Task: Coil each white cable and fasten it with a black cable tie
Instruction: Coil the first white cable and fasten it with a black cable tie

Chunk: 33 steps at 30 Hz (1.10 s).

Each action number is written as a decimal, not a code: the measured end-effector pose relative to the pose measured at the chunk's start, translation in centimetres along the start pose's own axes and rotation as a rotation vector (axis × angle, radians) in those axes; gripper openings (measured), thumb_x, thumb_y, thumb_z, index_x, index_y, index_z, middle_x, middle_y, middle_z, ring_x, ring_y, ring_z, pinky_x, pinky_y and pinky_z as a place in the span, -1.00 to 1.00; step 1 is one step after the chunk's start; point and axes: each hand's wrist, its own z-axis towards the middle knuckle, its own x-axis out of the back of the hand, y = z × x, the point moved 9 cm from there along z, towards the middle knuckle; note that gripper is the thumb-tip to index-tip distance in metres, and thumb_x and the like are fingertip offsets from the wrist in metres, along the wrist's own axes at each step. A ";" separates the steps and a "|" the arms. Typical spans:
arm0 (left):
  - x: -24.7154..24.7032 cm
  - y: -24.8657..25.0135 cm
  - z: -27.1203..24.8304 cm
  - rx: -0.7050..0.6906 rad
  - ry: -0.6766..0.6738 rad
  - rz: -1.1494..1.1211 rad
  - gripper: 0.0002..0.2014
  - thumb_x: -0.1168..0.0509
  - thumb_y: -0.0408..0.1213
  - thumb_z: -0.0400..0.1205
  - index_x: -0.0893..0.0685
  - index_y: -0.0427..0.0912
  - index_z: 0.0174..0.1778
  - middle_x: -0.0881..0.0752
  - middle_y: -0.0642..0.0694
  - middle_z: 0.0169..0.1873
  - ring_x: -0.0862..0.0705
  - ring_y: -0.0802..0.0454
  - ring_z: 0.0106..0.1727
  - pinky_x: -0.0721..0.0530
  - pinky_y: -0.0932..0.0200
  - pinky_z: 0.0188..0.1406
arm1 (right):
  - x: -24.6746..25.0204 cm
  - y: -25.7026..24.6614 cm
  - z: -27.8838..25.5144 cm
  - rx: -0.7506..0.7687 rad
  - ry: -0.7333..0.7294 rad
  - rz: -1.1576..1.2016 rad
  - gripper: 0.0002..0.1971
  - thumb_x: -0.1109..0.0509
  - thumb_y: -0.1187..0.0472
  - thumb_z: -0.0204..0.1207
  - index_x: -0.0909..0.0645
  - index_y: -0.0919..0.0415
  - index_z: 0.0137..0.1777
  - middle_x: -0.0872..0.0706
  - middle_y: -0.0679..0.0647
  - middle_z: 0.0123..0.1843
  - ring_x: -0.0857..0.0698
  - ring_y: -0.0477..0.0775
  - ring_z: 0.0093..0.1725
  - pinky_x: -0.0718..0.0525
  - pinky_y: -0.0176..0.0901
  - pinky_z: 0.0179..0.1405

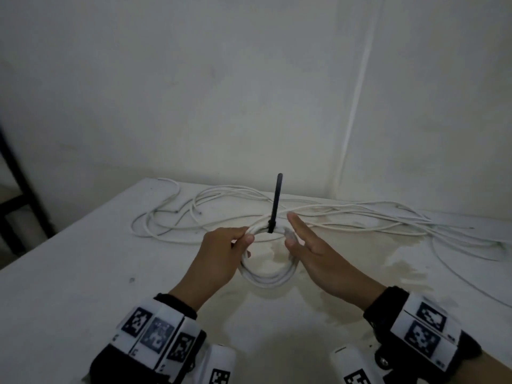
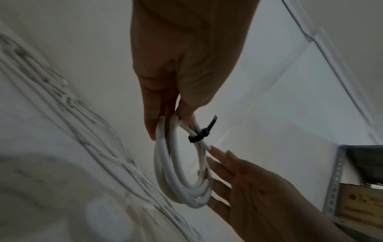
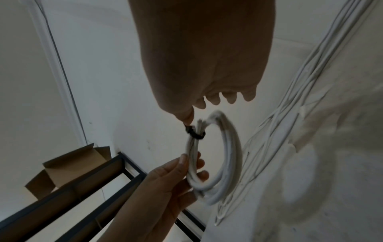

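Observation:
A white cable coil (image 1: 266,277) is held just above the table. My left hand (image 1: 245,245) grips its left side between thumb and fingers. A black cable tie (image 1: 271,225) is cinched round the coil's top, its long tail pointing straight up. My right hand (image 1: 297,234) is open with straight fingers beside the coil's right side, holding nothing. In the left wrist view the left hand (image 2: 165,121) pinches the coil (image 2: 165,173) near the tie (image 2: 199,135), and the right hand's fingers (image 2: 219,157) touch the strands. In the right wrist view the thumb tip (image 3: 186,117) sits at the tie (image 3: 196,133).
Several loose white cables (image 1: 318,214) lie tangled across the back and right of the white table (image 1: 83,286). A dark shelf frame (image 1: 25,173) stands off the table's left edge, with an open cardboard box (image 3: 68,163) on it. A perforated metal rack (image 2: 335,180) stands nearby.

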 end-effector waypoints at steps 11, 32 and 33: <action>14.2 -15.2 -1.1 0.397 0.081 0.111 -0.76 -0.26 -0.33 0.64 -0.71 -0.29 -0.31 -0.75 -0.32 -0.35 -0.74 -0.27 -0.19 -0.71 -0.13 -0.10 | -3.6 4.5 1.9 -0.258 -0.152 -0.289 -0.40 -0.01 -0.15 0.63 0.01 -0.03 0.63 0.15 -0.10 0.67 0.03 -0.09 0.64 0.01 -0.22 0.51; 22.8 -24.8 1.9 0.664 0.002 0.752 -0.70 -0.11 -0.27 0.71 -0.70 -0.26 0.20 -0.63 -0.28 0.29 -0.55 -0.23 0.32 -0.44 0.10 0.23 | -7.2 6.9 7.3 -0.284 -0.221 -0.480 -0.37 -0.15 -0.07 0.62 -0.08 0.14 0.61 0.10 0.03 0.68 0.07 -0.05 0.64 0.02 -0.20 0.54; 22.8 -24.7 2.1 0.661 0.010 0.772 -0.70 -0.13 -0.26 0.70 -0.71 -0.25 0.20 -0.62 -0.26 0.31 -0.53 -0.23 0.35 -0.42 0.11 0.25 | -6.9 6.9 7.4 -0.278 -0.201 -0.459 -0.37 -0.18 -0.06 0.61 -0.11 0.14 0.61 0.08 0.03 0.68 0.03 -0.04 0.64 -0.01 -0.17 0.55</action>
